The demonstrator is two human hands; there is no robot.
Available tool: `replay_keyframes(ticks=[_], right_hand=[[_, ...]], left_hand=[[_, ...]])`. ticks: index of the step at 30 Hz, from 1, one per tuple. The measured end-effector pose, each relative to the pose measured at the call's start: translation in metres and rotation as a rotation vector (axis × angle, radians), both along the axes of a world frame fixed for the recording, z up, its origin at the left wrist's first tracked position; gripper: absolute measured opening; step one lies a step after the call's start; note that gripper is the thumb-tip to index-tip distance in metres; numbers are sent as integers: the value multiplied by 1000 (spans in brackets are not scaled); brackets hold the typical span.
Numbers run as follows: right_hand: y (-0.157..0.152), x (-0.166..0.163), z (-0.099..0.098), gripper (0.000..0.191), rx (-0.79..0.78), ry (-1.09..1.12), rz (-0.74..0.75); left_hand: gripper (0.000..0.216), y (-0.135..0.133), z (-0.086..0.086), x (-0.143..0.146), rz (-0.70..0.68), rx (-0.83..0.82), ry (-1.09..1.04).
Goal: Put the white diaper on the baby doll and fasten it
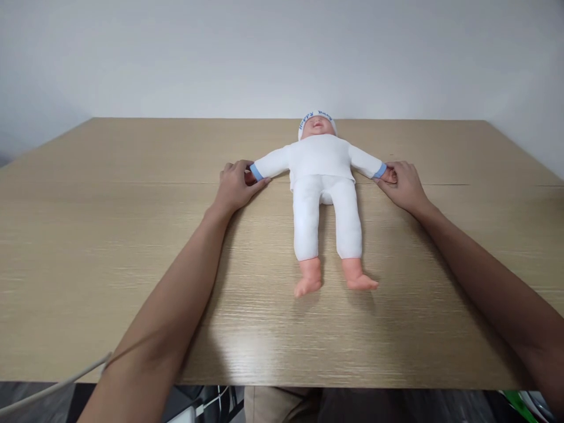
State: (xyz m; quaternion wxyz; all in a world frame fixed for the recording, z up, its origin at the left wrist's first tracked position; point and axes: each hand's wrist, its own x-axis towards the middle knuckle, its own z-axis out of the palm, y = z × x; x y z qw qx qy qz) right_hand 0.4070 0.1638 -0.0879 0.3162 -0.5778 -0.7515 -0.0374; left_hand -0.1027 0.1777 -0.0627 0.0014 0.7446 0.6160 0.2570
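Observation:
A baby doll lies on its back on the wooden table, head toward the wall and bare feet toward me. It wears a white top and trousers, blue cuffs and a white cap with blue lettering. Both its arms are spread out sideways. My left hand is closed round the doll's arm on the left at the cuff, thumb in front and fingers behind. On the other side my right hand pinches the opposite cuff and the doll's small hand.
The wooden table reaches back to a pale wall, with a seam running across it. A light cable crosses the front left edge by my forearm. Below the front edge are cables, my trousered leg and a green item.

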Motion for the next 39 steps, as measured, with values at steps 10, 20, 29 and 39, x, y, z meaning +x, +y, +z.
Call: replay_keyframes(ticks=[10,20,29,39], right_hand=[[-14,-9,-2,53,24,30,-55],[-24,-14,-8,49,30,70,-136],[-43,-22,-8,53,26,68,-160],[-72,-32,-12,60,22,67,-201]], left_hand=[[59,-13,1,2,24,-25,-16],[53,-21,-5,-2,94,-28,-36],[47,-38,-8,-2,140,-48,-54],[60,-74,-5,9,131,-108,-62]])
